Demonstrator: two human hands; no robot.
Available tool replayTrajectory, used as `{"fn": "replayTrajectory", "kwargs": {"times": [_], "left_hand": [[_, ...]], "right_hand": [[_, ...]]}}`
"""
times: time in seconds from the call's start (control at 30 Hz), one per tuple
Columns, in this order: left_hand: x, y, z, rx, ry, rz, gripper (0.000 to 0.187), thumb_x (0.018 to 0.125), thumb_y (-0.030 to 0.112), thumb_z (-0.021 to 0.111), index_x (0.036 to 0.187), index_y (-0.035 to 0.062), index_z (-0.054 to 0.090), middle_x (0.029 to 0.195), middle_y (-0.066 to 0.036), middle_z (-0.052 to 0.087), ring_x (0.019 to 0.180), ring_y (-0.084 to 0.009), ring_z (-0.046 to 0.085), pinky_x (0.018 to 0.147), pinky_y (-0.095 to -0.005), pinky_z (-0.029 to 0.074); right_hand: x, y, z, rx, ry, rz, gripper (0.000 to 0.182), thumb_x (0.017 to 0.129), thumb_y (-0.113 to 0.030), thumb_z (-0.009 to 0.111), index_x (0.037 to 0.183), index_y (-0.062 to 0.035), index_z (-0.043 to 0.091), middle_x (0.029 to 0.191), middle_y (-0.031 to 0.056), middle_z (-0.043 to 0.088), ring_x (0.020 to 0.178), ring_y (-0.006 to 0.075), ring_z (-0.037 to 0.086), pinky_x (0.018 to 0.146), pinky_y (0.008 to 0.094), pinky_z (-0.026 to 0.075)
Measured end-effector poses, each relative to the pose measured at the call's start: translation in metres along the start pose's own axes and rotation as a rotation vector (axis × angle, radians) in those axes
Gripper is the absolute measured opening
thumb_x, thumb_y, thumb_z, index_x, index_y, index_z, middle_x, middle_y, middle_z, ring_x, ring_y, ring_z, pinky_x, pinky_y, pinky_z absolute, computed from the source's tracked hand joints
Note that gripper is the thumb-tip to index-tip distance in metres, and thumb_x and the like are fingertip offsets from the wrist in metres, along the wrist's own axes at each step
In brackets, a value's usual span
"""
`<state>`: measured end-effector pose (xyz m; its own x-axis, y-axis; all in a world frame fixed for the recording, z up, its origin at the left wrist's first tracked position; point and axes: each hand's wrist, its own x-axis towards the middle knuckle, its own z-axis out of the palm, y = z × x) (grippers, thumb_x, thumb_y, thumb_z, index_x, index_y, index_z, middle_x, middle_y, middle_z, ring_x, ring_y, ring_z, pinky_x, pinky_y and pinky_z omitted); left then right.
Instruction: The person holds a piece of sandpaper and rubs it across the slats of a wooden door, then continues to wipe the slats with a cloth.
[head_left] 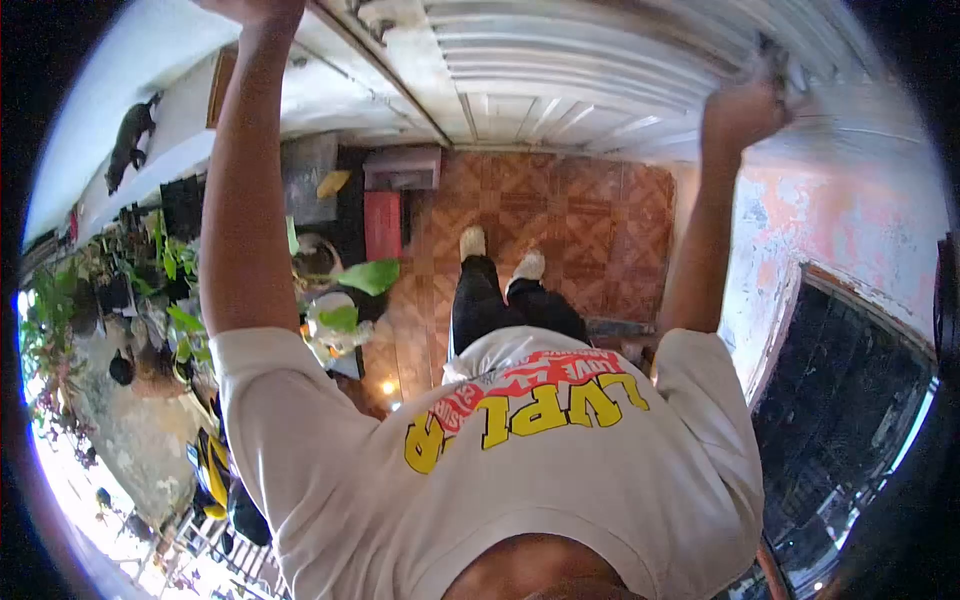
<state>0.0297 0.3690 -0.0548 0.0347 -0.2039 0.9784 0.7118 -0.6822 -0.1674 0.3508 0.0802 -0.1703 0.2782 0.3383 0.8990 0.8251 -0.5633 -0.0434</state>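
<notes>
My right hand (748,112) is raised at the upper right, fingers closed and blurred by motion. A greyish-white and dark thing (785,75), perhaps a cloth, shows at its fingers; its kind cannot be made out. This hand is up against or very close to a pale ribbed metal door (580,50). My left hand (250,8) reaches up at the upper left and is cut off by the frame edge, so its fingers do not show. It is near the frame side of the door.
Below lies a brown patterned tile floor (560,210), with my shoes (528,266) on it. A red and grey box-like object (383,222) and potted plants (368,278) stand to the left. Peeling wall (790,215) and a dark framed opening (830,400) are on the right.
</notes>
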Motion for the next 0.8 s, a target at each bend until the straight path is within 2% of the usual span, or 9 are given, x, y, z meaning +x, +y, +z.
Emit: {"fn": "replayTrajectory", "kwargs": {"times": [0.1,0.17,0.2,0.3,0.43,0.6,0.67,0.7,0.8], "left_hand": [[-0.001,-0.011,0.006,-0.011,0.064,0.121,0.052,0.098,0.008,0.039,0.148,-0.0058,0.033,0.151,-0.028,0.034,0.140,-0.0449,0.032,0.115,-0.0499,0.026],[-0.003,-0.015,0.007,0.024,0.055,0.110,0.051,0.099,0.008,0.039,0.147,-0.0066,0.034,0.150,-0.028,0.035,0.139,-0.0449,0.033,0.115,-0.0498,0.027],[-0.003,-0.015,0.007,0.056,0.036,0.084,0.050,0.099,0.007,0.039,0.146,-0.0074,0.034,0.150,-0.028,0.035,0.139,-0.0449,0.034,0.115,-0.0497,0.028],[-0.001,-0.009,0.001,0.051,0.017,0.064,0.048,0.100,0.007,0.038,0.146,-0.0082,0.035,0.150,-0.028,0.036,0.138,-0.0445,0.035,0.115,-0.0490,0.029],[0.000,-0.008,0.000,0.035,0.003,0.090,0.049,0.099,0.006,0.037,0.144,-0.0110,0.034,0.149,-0.031,0.035,0.139,-0.0466,0.033,0.115,-0.0521,0.027],[0.002,-0.002,-0.008,-0.004,-0.060,-0.009,0.051,0.096,0.004,0.039,0.144,-0.0126,0.033,0.149,-0.032,0.033,0.139,-0.0493,0.031,0.115,-0.0541,0.025],[0.005,0.001,-0.010,-0.005,-0.064,-0.030,0.051,0.095,0.003,0.039,0.144,-0.0128,0.033,0.149,-0.033,0.034,0.138,-0.0497,0.031,0.115,-0.0543,0.026],[0.003,-0.002,-0.008,-0.016,-0.044,-0.010,0.052,0.095,0.002,0.039,0.144,-0.0127,0.033,0.149,-0.033,0.034,0.138,-0.0498,0.032,0.115,-0.0542,0.027],[0.004,0.000,-0.011,-0.004,-0.080,-0.022,0.052,0.092,-0.001,0.039,0.142,-0.0151,0.033,0.147,-0.035,0.035,0.137,-0.0515,0.032,0.115,-0.0552,0.027]], "right_hand": [[0.010,-0.035,0.003,0.056,-0.119,0.153,0.035,0.083,-0.006,0.062,0.118,-0.0007,0.062,0.117,0.0182,0.067,0.111,0.0353,0.061,0.103,0.0520,0.035],[0.013,-0.072,0.003,0.121,-0.150,0.065,0.026,0.083,-0.005,0.063,0.108,0.0004,0.065,0.114,0.0193,0.067,0.111,0.0352,0.060,0.105,0.0489,0.033],[0.020,-0.093,0.001,0.088,0.054,0.015,0.021,0.084,-0.004,0.061,0.104,-0.0007,0.067,0.112,0.0170,0.068,0.105,0.0354,0.061,0.102,0.0464,0.036],[0.021,-0.093,-0.008,0.168,-0.075,0.082,0.024,0.085,-0.003,0.060,0.108,-0.0027,0.067,0.113,0.0146,0.068,0.105,0.0364,0.061,0.102,0.0466,0.036],[0.009,-0.080,0.003,0.215,-0.033,0.037,0.019,0.088,-0.005,0.060,0.104,-0.0041,0.069,0.114,0.0145,0.067,0.102,0.0349,0.060,0.097,0.0463,0.037],[0.011,-0.115,-0.007,0.368,-0.021,0.010,0.033,0.089,0.002,0.055,0.119,-0.0060,0.065,0.115,0.0118,0.069,0.103,0.0272,0.064,0.097,0.0403,0.038],[0.000,-0.147,-0.002,0.586,-0.085,-0.006,0.038,0.090,0.003,0.054,0.124,-0.0103,0.065,0.116,0.0100,0.069,0.107,0.0251,0.061,0.098,0.0398,0.039],[-0.006,-0.172,0.000,0.666,-0.141,0.020,0.041,0.092,0.001,0.054,0.127,-0.0175,0.065,0.118,0.0096,0.069,0.115,0.0245,0.057,0.099,0.0395,0.039],[-0.006,-0.231,-0.003,0.580,-0.188,-0.026,0.040,0.093,0.000,0.054,0.125,-0.0226,0.066,0.114,0.0091,0.070,0.118,0.0251,0.054,0.100,0.0401,0.040]]}}
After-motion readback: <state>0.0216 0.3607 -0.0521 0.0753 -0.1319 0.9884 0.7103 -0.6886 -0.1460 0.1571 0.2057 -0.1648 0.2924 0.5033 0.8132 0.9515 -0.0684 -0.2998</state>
